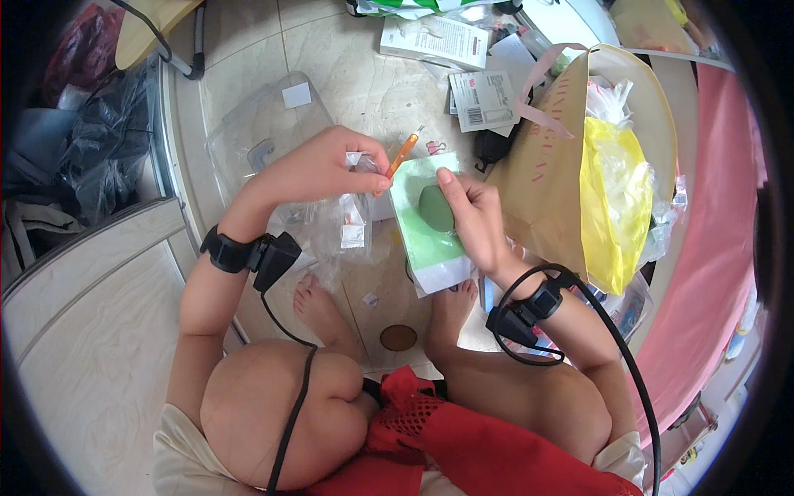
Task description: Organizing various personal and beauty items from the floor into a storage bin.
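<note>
My left hand [338, 164] pinches an orange-handled seam ripper [406, 152] between thumb and fingers, its small forked metal tip pointing up and away. In my right hand [477, 217] is a flat light-green packet [431, 248], held by its right side with the thumb on top. A dark green rounded piece [436, 209] shows at the middle of the packet, partly under my right hand; whether it lies inside or on top I cannot tell. The seam ripper's handle is close to the packet's upper left edge. Below my left hand lie crumpled clear plastic bags [355, 226] with small white packets.
A clear plastic box [273, 111] lies on the tiled floor at left. To the right stands a large paper bag [546, 167] holding a yellow plastic bag [614, 198]. Printed cards [484, 99] and a white box [434, 42] lie beyond. Black cables run from both wrists.
</note>
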{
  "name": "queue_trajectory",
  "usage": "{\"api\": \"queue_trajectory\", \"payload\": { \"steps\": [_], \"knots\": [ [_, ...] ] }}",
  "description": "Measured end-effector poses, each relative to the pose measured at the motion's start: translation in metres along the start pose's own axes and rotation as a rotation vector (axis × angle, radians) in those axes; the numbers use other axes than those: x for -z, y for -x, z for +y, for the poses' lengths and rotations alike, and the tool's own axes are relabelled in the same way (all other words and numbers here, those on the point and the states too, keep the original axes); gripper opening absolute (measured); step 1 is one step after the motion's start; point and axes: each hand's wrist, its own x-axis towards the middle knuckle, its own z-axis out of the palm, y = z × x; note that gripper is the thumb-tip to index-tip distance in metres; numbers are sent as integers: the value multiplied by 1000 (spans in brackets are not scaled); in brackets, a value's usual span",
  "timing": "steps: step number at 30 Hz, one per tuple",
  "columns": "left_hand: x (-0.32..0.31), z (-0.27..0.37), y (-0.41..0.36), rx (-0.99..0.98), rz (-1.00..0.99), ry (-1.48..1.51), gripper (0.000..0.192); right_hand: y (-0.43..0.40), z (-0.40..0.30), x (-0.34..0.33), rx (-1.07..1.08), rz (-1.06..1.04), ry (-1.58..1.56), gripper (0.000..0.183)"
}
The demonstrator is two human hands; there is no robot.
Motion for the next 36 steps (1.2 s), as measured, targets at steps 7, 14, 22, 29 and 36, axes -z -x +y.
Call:
{"api": "queue_trajectory", "payload": {
  "steps": [7, 14, 22, 29, 36],
  "knots": [
    [-7, 1, 3, -14, -10, 18, 15, -1, 1, 2, 52, 15, -28, 45],
    [-11, 9, 5, -32, -63, -25, 14, 5, 3, -1, 189, -128, 25, 43],
    [-33, 13, -1, 38, -106, 20, 19, 10, -2, -1, 271, -119, -12, 38],
    [-33, 25, 2, -3, -246, -93, 16, 18, -14, 10, 277, -226, 47, 25],
    [-35, 38, 8, -87, -164, -37, 19, 15, -25, 18, 516, -227, 34, 22]
  ]
}}
